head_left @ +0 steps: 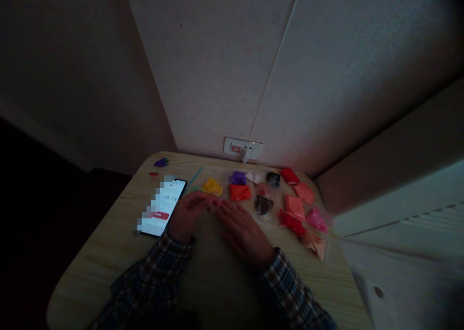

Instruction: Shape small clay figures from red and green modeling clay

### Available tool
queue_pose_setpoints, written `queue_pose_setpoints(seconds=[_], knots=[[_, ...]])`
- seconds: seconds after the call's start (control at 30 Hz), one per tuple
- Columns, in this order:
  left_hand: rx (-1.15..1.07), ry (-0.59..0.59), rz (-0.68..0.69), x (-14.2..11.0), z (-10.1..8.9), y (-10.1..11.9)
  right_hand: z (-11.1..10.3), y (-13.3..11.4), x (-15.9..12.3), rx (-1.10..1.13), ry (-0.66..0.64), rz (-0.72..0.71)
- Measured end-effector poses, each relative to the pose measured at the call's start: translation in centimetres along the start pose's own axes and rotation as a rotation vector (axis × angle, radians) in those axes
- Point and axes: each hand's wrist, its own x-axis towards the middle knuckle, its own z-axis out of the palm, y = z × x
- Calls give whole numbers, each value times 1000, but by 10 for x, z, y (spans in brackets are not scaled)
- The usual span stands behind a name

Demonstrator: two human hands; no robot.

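My left hand [187,214] is over the middle of the table, its thumb and fingers pressed together in a pinch. Whatever may be between those fingertips is too small and dim to make out. My right hand [248,233] lies low beside it with fingers stretched out, their tips close to the left fingertips. Just beyond the hands are a yellow clay-like lump [212,187] and an orange-red packet [239,192]. A dark brown packet [264,205] lies beyond my right hand. Left of my left hand rests a lit phone [165,207] showing a timer.
More soft, coloured packets in clear plastic, such as a purple one [238,178] and a pink one [318,220], spread to the right. A thin teal stick [196,175], a small purple grape-like figure [161,162] and a small red piece [154,174] lie at the back left. A wall socket [243,148] is behind.
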Motion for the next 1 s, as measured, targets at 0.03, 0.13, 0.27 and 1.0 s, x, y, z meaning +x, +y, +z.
queue_pose_setpoints(seconds=[0.03, 0.13, 0.27, 1.0], knots=[[8, -4, -1, 0, 0, 1, -1, 0, 0, 1, 37, 1], [-29, -25, -12, -1, 1, 2, -8, 0, -1, 32, 174, 26], [-70, -58, -93, -2, 3, 2, -22, -3, -3, 118, 355, 188], [-11, -319, -52, -8, 17, -1, -18, -27, 2, 273, 412, 322]])
